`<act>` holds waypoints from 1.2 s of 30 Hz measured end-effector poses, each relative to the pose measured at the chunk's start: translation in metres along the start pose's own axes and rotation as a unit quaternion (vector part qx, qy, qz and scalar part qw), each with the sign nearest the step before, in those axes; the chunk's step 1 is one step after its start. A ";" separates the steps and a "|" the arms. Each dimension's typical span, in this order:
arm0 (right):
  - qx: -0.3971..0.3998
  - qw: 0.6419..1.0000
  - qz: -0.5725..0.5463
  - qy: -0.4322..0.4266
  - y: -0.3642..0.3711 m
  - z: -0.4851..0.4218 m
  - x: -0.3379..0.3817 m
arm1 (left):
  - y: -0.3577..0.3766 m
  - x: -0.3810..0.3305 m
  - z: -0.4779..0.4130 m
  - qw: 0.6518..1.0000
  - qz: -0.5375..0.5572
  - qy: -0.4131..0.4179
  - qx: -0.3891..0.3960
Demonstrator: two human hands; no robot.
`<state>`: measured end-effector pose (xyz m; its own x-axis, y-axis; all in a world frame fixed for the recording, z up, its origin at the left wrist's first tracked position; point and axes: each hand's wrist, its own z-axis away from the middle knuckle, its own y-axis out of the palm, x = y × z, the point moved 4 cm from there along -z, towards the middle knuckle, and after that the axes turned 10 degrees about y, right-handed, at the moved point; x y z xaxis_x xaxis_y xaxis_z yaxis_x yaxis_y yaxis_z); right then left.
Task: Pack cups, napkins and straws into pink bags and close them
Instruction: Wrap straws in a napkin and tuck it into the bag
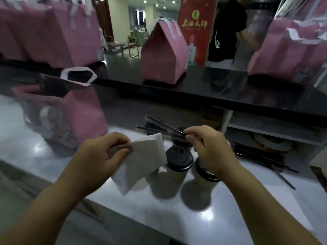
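centrally, the left hand (104, 152) grips a folded stack of white napkins (143, 161), with thumb and curled fingers closed on its upper left corner, so that the stack hangs tilted above the steel table (44, 152). the right hand (210, 149) pinches two wrapped black straws (159, 123) by their near ends between thumb and fingertips. the straws point up and to the left, fanned slightly apart, and pass just above the upper edge of the napkins. below and between the hands stand three paper cups with black lids: a front cup (178, 160) just right of the napkins, a second cup (205, 174) partly hidden under the right wrist, and a rear cup (182, 140) of which only the lid shows below the straws. at left on the table an open pink bag (85, 112) stands upright, mouth gaping and white handle (78, 75) raised; its contents are too blurred to name. right of the cups a loose pile of black straws (261, 160) lies on the table. behind, on the dark upper table (212, 85), a closed pink bag (162, 55) stands alone, with a row of pink bags (53, 36) at far left and more pink bags (286, 50) at far right. a red banner (196, 29) and a person in a black shirt (224, 32) occupy the background.
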<state>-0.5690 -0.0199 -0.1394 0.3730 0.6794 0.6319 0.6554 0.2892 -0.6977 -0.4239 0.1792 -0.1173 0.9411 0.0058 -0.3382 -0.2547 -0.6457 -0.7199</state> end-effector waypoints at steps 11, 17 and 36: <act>-0.036 0.996 -0.050 -0.062 0.097 -0.029 0.139 | -0.118 0.109 0.042 0.995 -0.076 -0.028 -0.051; -0.058 0.990 -0.062 -0.109 0.141 -0.074 0.188 | -0.157 0.164 0.026 0.991 -0.081 -0.014 -0.106; 0.052 0.878 0.332 -0.342 0.284 -0.265 0.289 | -0.214 0.373 -0.088 0.988 -0.074 0.006 -0.137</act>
<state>-0.1015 0.0799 -0.0654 0.1454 0.9573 -0.2498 0.3658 -0.2866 -0.8854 0.0017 0.2523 -0.0356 0.9665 0.1074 -0.2331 -0.0459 -0.8212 -0.5688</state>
